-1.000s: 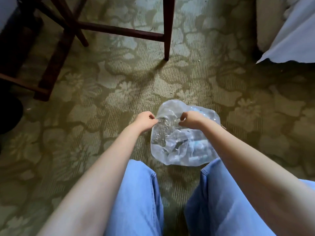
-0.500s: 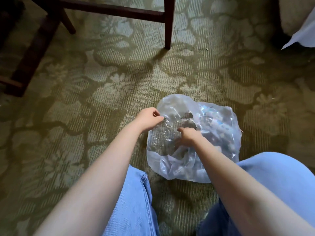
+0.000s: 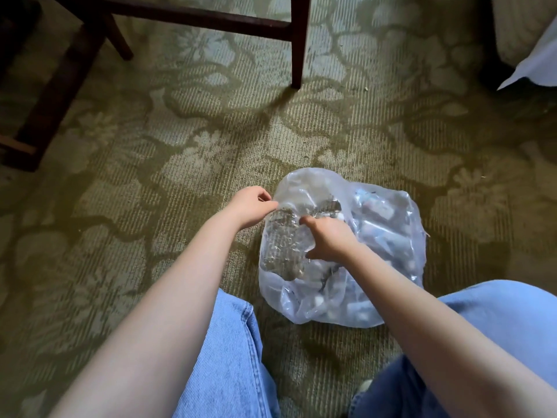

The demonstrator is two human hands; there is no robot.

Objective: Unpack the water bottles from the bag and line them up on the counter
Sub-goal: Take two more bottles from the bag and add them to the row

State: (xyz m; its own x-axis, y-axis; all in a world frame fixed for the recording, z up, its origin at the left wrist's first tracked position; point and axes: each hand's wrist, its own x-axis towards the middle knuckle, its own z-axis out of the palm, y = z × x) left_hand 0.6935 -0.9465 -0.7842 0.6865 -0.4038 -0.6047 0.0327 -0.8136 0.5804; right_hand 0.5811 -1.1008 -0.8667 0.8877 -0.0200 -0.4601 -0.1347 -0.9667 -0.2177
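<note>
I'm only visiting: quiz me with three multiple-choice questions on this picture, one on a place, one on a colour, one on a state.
1. Where does the bag lie? A on a counter, B on the carpet, C on a chair.
2. The trousers are: A blue, B black, C red.
3. The left hand is: A hanging idle, B pinching the bag's edge, C holding a cup.
Answers: 1 B, carpet shows all round it; 2 A, blue denim legs; 3 B, it nips the plastic.
</note>
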